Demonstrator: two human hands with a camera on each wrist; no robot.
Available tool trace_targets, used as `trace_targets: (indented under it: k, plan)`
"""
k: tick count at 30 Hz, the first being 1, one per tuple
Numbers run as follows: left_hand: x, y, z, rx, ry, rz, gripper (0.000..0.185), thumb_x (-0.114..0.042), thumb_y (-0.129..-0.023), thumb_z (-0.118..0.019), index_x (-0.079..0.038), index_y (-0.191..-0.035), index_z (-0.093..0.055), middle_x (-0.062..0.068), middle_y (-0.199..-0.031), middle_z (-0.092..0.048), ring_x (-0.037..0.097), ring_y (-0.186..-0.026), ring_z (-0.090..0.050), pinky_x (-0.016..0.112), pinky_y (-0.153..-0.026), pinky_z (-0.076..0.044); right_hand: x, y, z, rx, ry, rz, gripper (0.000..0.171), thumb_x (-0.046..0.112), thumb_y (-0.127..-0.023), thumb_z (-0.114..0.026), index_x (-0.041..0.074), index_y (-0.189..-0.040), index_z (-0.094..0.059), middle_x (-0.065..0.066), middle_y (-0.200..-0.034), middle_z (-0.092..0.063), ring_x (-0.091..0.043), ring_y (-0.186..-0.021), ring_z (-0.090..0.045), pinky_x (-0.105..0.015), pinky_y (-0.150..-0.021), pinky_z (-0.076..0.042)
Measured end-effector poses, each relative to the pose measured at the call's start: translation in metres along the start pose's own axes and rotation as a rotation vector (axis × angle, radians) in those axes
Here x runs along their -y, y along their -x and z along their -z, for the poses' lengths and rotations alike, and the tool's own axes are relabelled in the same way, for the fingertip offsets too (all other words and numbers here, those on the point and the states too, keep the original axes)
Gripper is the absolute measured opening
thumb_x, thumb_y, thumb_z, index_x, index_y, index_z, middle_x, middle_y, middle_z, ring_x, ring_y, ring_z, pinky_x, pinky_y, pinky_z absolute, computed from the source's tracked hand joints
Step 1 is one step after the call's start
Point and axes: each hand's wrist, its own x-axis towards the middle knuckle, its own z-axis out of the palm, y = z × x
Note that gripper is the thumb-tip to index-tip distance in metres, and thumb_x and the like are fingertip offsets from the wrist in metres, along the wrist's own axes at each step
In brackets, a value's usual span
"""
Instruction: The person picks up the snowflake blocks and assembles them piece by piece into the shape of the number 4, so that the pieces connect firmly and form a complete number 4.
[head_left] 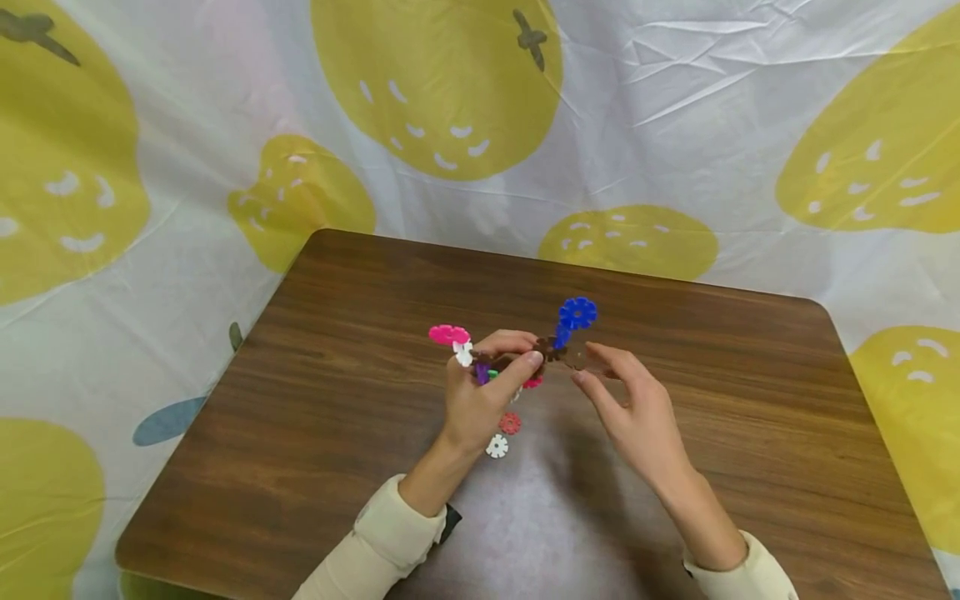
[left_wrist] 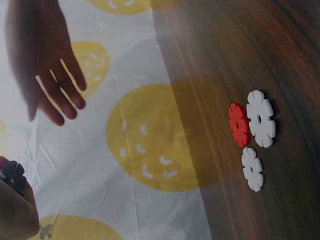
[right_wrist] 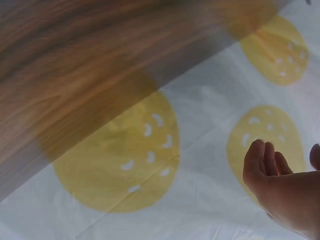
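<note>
Texts, labels, brands, numbers, signs: none legible in any view.

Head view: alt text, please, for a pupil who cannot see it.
A person's left hand grips joined colourful notched discs above a brown table, the right hand beside them. A red disc and white disc lie below; yellow-patterned white fabric hangs behind.
</note>
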Motion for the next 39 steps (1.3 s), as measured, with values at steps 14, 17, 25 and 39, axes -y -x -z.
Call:
trace_targets:
  k: [14,17,25,39]
  plan:
    - [-0.001,0.001,0.001,-0.003,0.014,-0.007,0.012,0.007,-0.089,-0.07,0.016,-0.096,-0.068,0.038,-0.103,-0.067,0.009,-0.086,-0.071,0.02,-0.074,-0.061,-0.022,0.014,-0.047,0.282,0.176,0.077,0.093,0.04,-0.09,-0.08,0.004,-0.161,-0.03,-0.024,-0.16,-0.04,-0.042,-0.148,-0.04,-0.061,-0.119,-0.038]
    - [-0.001,0.001,0.0,-0.008,0.002,0.006,0.012,0.007,-0.088,-0.07,0.015,-0.096,-0.069,0.037,-0.105,-0.068,0.01,-0.09,-0.071,0.019,-0.076,-0.06,-0.023,0.019,-0.058,0.277,0.158,0.04,0.093,0.039,-0.089,-0.081,0.002,-0.16,-0.033,-0.025,-0.157,-0.043,-0.043,-0.145,-0.043,-0.061,-0.118,-0.039]
    - [-0.002,0.003,-0.003,-0.006,0.001,0.03,0.013,0.005,-0.088,-0.071,0.015,-0.096,-0.069,0.036,-0.106,-0.068,0.01,-0.091,-0.071,0.02,-0.078,-0.06,-0.026,0.029,-0.087,0.218,0.181,0.083,0.065,0.031,-0.085,-0.085,0.004,-0.139,-0.061,-0.015,-0.117,-0.064,-0.031,-0.106,-0.061,-0.046,-0.09,-0.053]
    - [-0.003,0.002,-0.004,-0.015,0.016,0.052,0.015,0.004,-0.087,-0.071,0.016,-0.096,-0.069,0.036,-0.106,-0.068,0.012,-0.094,-0.071,0.019,-0.081,-0.059,-0.029,0.019,-0.106,0.176,0.235,0.254,0.026,0.01,-0.08,-0.086,0.011,-0.104,-0.078,-0.009,-0.096,-0.065,-0.029,-0.085,-0.057,-0.041,-0.074,-0.047]
